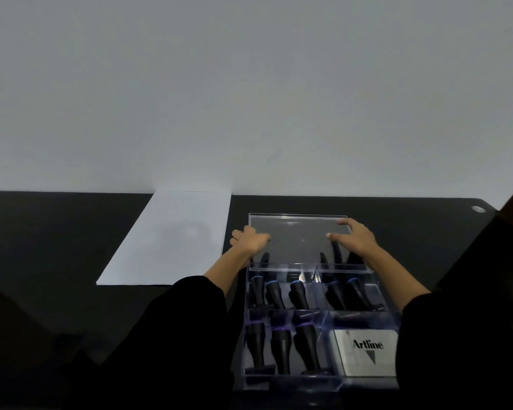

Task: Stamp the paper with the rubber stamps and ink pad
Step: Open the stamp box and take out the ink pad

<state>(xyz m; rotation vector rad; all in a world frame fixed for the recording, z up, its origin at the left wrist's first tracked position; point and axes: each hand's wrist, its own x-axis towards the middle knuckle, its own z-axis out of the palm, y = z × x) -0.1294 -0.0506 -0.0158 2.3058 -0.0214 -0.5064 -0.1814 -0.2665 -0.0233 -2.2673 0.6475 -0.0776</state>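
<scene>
A clear plastic box (320, 383) stands on the black table, holding several black-handled rubber stamps (282, 347) in compartments and a white Artline ink pad (367, 352) at its near right. Its clear lid (299, 235) is raised at the far end of the box. My left hand (249, 239) grips the lid's left edge with curled fingers. My right hand (353, 236) holds the lid's right side, thumb on the front and fingers over the top edge. A blank white sheet of paper (169, 238) lies flat to the left of the box.
The black table (57, 232) runs back to a plain grey-white wall. A small round hole (479, 209) sits near the table's far right corner. Dark shapes cross the right edge and the near left of the view.
</scene>
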